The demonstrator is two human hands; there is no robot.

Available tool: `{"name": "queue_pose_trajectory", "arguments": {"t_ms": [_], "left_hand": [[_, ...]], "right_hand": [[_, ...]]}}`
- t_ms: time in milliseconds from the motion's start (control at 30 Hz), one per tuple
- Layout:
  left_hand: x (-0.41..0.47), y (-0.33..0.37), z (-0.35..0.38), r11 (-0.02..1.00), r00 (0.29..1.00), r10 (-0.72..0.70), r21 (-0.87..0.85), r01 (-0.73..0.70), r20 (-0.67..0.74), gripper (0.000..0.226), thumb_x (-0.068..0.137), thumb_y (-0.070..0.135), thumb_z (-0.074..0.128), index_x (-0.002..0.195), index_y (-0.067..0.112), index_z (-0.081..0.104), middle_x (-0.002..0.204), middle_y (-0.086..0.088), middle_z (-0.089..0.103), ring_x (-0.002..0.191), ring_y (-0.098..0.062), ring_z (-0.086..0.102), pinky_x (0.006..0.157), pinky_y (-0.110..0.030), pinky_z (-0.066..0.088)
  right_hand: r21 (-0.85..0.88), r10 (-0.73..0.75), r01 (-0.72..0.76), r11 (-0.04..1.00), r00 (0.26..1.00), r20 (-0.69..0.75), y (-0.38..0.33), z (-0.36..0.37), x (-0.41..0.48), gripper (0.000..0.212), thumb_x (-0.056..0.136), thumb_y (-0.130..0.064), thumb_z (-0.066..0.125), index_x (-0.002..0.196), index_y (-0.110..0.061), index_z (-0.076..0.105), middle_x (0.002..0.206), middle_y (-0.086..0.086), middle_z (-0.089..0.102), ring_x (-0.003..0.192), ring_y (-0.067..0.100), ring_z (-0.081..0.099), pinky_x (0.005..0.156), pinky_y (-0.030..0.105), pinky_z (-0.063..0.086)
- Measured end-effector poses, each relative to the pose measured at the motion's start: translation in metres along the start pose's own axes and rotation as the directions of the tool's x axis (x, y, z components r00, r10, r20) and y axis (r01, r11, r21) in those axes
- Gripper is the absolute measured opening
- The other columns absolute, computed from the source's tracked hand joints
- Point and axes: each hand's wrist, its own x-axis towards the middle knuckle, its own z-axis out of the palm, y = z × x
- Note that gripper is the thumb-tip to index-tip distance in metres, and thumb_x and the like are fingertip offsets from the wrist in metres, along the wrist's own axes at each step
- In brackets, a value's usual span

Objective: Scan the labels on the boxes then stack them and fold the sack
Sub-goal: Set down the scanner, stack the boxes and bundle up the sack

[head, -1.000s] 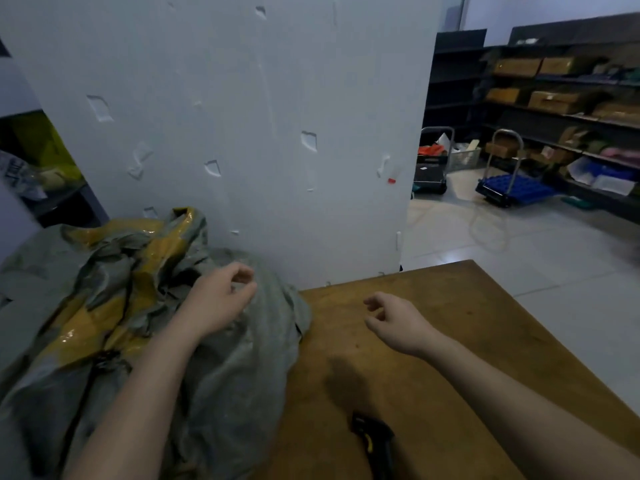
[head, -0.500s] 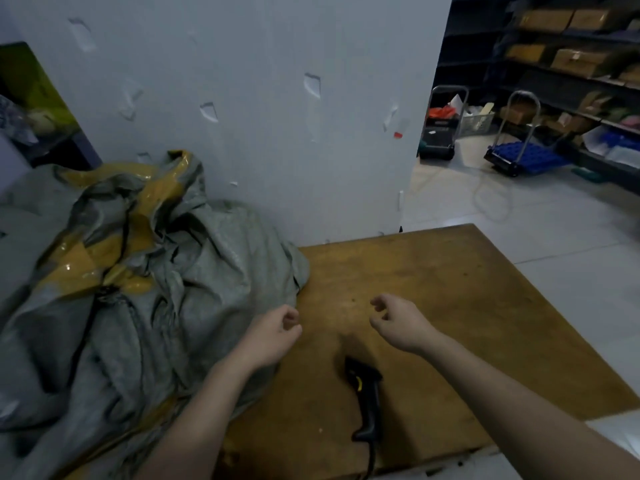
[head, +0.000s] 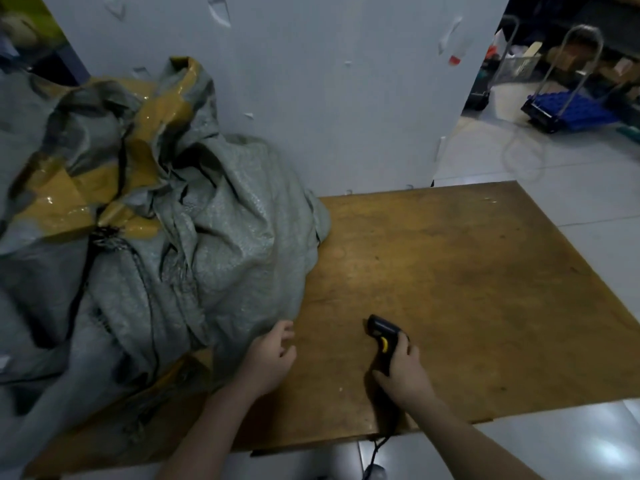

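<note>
Zero boxes scanned; the grey woven sack (head: pixel 225 237) bulges at nine o'clock. My right hand (head: pixel 405 374) grips the black plastic scanner (head: pixel 382 332); my left hand (head: pixel 272 358) is loosely curled, empty.

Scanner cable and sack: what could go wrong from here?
The black handheld scanner with a yellow button, gripped by the right hand, trails a cable over the brown wooden table's near edge; lifting may snag it.
The grey woven sack with yellow tape hides its contents; the left hand at its hem could spill them if it tugs.
</note>
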Motion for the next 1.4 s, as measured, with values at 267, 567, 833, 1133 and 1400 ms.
{"name": "queue_pose_trajectory", "arguments": {"t_ms": [267,567,833,1133,1400], "left_hand": [[0.009,-0.008,0.009,1.0,0.998,-0.007,0.006,0.007,0.062,0.051,0.099,0.02,0.048,0.148,0.028,0.038,0.143,0.006,0.05,0.114,-0.013,0.055,0.098,-0.033,0.049],[0.016,0.01,0.007,0.996,0.989,0.005,0.09,-0.018,0.147,0.039,0.098,0.007,0.048,0.133,0.019,0.056,0.136,0.001,0.056,0.122,-0.013,0.054,0.1,-0.025,0.045],[0.03,0.076,0.01,0.999,0.997,0.033,0.014,-0.034,0.073,0.018,0.102,0.016,0.049,0.109,0.027,0.061,0.099,0.005,0.071,0.09,-0.008,0.067,0.081,-0.026,0.053],[0.056,0.174,0.085,0.998,0.998,-0.024,0.049,0.027,-0.061,0.017,0.1,0.02,0.052,0.103,0.028,0.066,0.09,0.011,0.072,0.086,-0.005,0.066,0.073,-0.024,0.051],[0.065,0.26,0.141,0.986,0.991,-0.081,0.139,0.095,-0.103,0.015,0.101,0.024,0.051,0.105,0.026,0.065,0.097,0.006,0.067,0.088,-0.009,0.063,0.074,-0.026,0.05]], "right_hand": [[-0.133,0.021,-0.035,0.991,0.994,-0.106,-0.001,0.003,0.018,0.106,0.094,-0.007,0.06,0.157,-0.036,-0.02,0.136,0.016,0.048,0.093,0.026,0.064,0.076,0.039,0.06],[-0.232,-0.045,-0.01,0.973,0.972,-0.229,0.037,-0.1,0.008,0.099,0.094,-0.022,0.066,0.159,-0.038,-0.007,0.112,0.005,0.056,0.077,0.018,0.061,0.062,0.033,0.058],[-0.222,-0.119,0.044,0.974,0.935,-0.335,0.094,-0.178,0.014,0.099,0.087,-0.026,0.072,0.157,-0.04,0.003,0.107,0.0,0.059,0.08,0.018,0.062,0.06,0.032,0.057],[-0.209,-0.218,0.157,0.965,0.925,-0.312,0.206,-0.267,0.067,0.102,0.082,-0.027,0.077,0.158,-0.036,0.009,0.116,0.0,0.062,0.087,0.018,0.064,0.057,0.027,0.052],[-0.212,-0.188,0.128,0.969,0.937,-0.294,0.312,-0.347,0.1,0.103,0.079,-0.026,0.077,0.157,-0.036,0.009,0.113,0.001,0.065,0.088,0.019,0.065,0.065,0.034,0.058]]}}
